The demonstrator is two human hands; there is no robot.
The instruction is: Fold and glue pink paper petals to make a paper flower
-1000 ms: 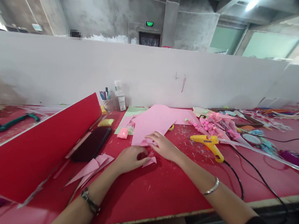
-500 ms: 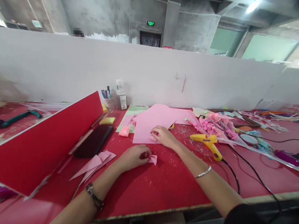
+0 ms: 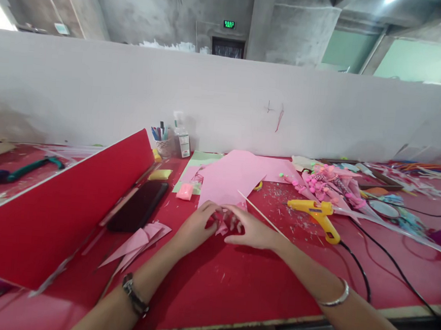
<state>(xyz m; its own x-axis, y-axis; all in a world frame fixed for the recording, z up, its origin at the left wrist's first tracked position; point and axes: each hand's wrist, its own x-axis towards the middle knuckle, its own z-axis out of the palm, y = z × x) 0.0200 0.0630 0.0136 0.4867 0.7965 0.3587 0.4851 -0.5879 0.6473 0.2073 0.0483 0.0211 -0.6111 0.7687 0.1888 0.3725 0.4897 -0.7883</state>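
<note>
red table [image 3: 256, 290] | white partition [image 3: 225, 104] | grey concrete wall [image 3: 160, 7] | green exit sign [image 3: 228, 24]

table [image 3: 257, 285]: red, matt, smooth | sheets [image 3: 235, 174]: pink paper, matt | glue gun [image 3: 316, 213]: yellow plastic, glossy | stick [image 3: 262, 215]: thin pale wood | bangle [image 3: 334, 298]: shiny metal

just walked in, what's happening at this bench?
A person works at a red table. The left hand and right hand meet over a small folded pink paper piece, pinching it; a thin wooden stick angles up from the right hand. Pink paper sheets lie just behind. A yellow glue gun rests to the right, folded pink paper triangles to the left.
</note>
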